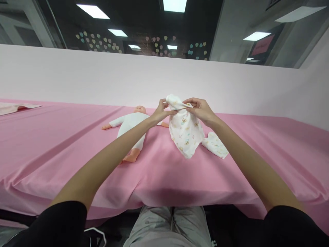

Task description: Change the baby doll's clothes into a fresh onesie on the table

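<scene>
Left hand [161, 112] and right hand [202, 109] both pinch the upper part of a white printed cloth [186, 132], held up over the pink-covered table [169, 178], lower end hanging, garment type hard to tell; doll [132, 122] lies left of it, folded cloth [215, 144] right

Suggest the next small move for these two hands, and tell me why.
Probably, draw the hands slightly apart to smooth the top of the printed white cloth. The left hand and right hand both pinch it near the top, close together, and the fabric there looks bunched, while the lower part hangs spread out to a rounded point.
</scene>
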Demonstrator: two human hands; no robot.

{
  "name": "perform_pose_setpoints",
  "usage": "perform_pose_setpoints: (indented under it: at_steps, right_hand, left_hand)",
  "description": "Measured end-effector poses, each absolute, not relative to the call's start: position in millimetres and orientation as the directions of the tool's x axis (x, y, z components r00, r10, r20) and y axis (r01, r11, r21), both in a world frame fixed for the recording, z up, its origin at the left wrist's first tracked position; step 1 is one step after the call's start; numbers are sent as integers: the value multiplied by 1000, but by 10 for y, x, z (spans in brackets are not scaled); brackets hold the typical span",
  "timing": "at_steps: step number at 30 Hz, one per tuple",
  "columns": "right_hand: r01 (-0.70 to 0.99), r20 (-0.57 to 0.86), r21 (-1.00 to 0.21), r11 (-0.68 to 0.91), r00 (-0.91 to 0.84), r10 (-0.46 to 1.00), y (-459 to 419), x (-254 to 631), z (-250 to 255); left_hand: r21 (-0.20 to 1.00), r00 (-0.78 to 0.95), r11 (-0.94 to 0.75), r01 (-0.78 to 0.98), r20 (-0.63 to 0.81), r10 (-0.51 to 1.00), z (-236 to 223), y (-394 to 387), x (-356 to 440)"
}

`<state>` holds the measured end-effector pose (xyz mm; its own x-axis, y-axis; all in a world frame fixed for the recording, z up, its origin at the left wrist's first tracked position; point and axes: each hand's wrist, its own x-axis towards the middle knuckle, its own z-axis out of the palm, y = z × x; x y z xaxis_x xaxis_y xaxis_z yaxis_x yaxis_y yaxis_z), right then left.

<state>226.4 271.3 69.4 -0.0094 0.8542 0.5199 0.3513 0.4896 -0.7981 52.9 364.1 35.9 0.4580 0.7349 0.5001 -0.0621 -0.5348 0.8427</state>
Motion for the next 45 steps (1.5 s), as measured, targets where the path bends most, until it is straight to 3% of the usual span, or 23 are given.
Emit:
perform_pose_setpoints:
  at_steps: [3,5,7,9,13,16,19,22,24,30,34,38,41,43,45]
  right_hand:
    - [415,499,-792,448,17,867,2704,2340,751]
    - [575,570,-703,420,101,816,2712,2325,758]
    - [728,658,-575,373,140,740,2703,2227,750]
    - [766,664,-533,359,116,738,2673,2071,753]
    - [590,529,-723,358,141,837,2623,1841,843]
    - [417,439,-846,332,191,878,2625,1866,939]
    - [386,422,-857,342,146,895,2623,1957,989]
    - [455,468,-809,373,115,876,2622,1991,995]
    - [475,486,-792,382,113,867,2628,1970,1001]
    - [546,500,-757,359,130,856,2654,1911,1053]
    - [703,594,-636,318,183,783,2664,2045,1055]
    - [878,670,-419,232,127,731,2644,2222,1064]
    - [945,651,-289,154,76,755,2632,2309,1093]
    - [931,553,-337,139,77,829,2638,2347,1115]
    - [834,396,-533,142,98,913,2657,2374,1133]
  left_hand:
    - [808,584,-587,57,449,676,526,3592,435]
    - [810,630,-572,131,378,679,658,3551,408]
    - [839,596,-522,157,340,727,777,3503,435]
    - [880,543,-456,132,321,776,868,3440,494]
    - [953,686,-296,-64,258,681,993,3238,530]
    - [940,799,-332,-75,256,543,1084,3080,428]
    - [835,795,-541,95,263,546,1156,3029,316]
    - [657,696,-711,249,389,604,1156,3084,277]
    - [568,626,-759,320,474,619,1115,3130,285]
    - [442,604,-806,394,536,590,994,3224,292]
    - [490,467,-785,379,632,619,1041,3342,197]
    - [535,417,-750,388,624,661,1144,3466,76]
    - [555,391,-727,405,614,686,1207,3527,15]
    - [570,388,-705,421,590,708,1231,3552,-13]
    - [591,413,-672,446,531,740,1240,3566,-42]
